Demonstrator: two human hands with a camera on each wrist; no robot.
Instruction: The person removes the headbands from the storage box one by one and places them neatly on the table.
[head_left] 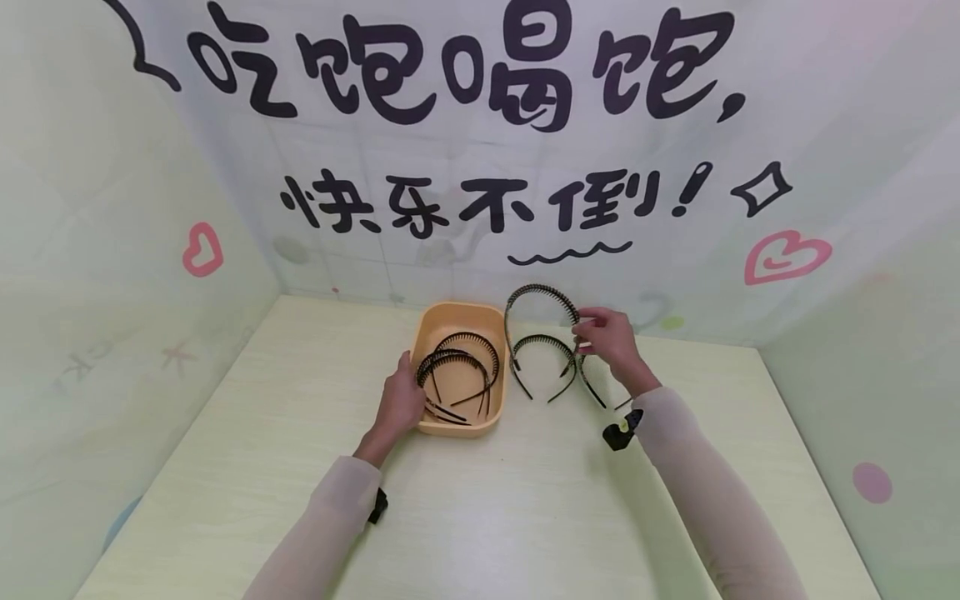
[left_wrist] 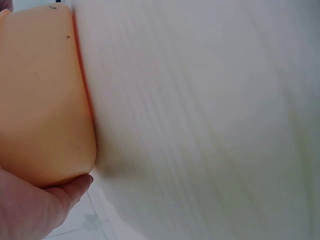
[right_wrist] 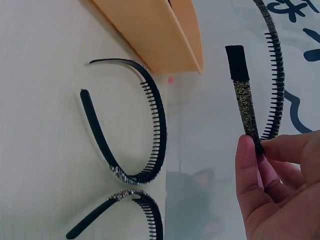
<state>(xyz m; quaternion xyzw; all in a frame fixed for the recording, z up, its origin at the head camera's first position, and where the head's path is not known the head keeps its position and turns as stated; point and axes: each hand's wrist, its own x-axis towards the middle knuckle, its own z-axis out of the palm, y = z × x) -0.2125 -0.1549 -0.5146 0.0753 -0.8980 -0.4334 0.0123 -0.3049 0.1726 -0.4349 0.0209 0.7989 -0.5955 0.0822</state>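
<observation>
While the pale tabletop spreads under my arms in the head view, white printed walls rise along its back and side edges. Near the back edge, my left hand grips the left side of an orange basket with black headbands inside. Right of it, my right hand pinches one raised headband and hides part of a headband lying behind. In the left wrist view, the basket's wall conceals its contents. In the right wrist view, thumb and fingers close together on the glittery band; two others lie by the tabletop's back edge.
</observation>
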